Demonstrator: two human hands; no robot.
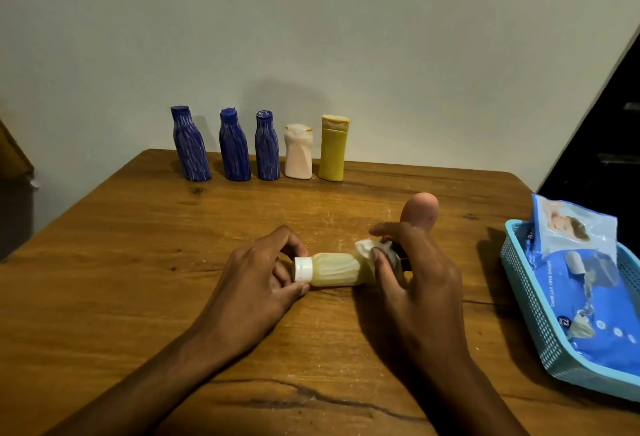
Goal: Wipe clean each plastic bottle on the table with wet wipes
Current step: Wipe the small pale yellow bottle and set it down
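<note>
At mid-table, the left hand (263, 273) pinches the cap of a lying pale bottle (337, 269) while the right hand (415, 273) grips a wipe (367, 250) against its base (wiping underway); next, probably turning it.

Three bottles, dark blue with pale vertical streaks (191, 146) (234, 147) (267, 147). One pale pink bottle (298, 153), cap rim edged orange-brown. One mustard-yellow bottle (332, 150). One translucent pale yellow bottle (337, 269), ribbed, white cap (303, 269). White wipe (365, 249). Light blue perforated basket (530, 311). Wipes pack (595, 297), blue with white print. Bench (138, 262), brown wood with dark grain lines.
</note>
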